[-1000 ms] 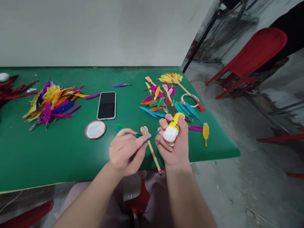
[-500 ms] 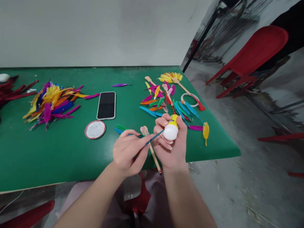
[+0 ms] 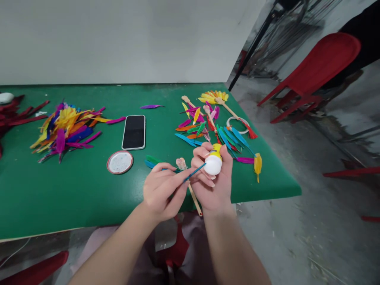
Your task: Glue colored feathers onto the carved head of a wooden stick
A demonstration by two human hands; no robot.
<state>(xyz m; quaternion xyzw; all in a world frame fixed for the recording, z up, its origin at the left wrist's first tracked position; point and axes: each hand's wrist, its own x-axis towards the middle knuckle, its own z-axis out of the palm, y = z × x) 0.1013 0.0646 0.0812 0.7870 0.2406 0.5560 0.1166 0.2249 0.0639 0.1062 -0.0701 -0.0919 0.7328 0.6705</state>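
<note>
My left hand (image 3: 164,192) is closed in a pinch on a thin blue feather (image 3: 194,172), which slants up to the right. The feather's far end meets the white top of a small yellow glue bottle (image 3: 213,164). Wrapped round that bottle is my right hand (image 3: 215,190), its white top tilted toward me. Below and between the hands lies a wooden stick (image 3: 195,198) with a wide, blotchy head, partly covered by my left fingers. Green and blue feathers (image 3: 152,160) lie just beyond my left hand.
A phone (image 3: 133,132) and a round lid (image 3: 120,162) lie left of my hands. Farther left is a pile of bright feathers (image 3: 68,128). Loose feathers, more wooden sticks (image 3: 230,108) and a white ring (image 3: 237,124) lie near the table's right edge. A red chair (image 3: 323,71) stands beyond.
The view has shifted very slightly. Both hands keep their holds, and the feather stays against the bottle's white top with only a tiny movement.
</note>
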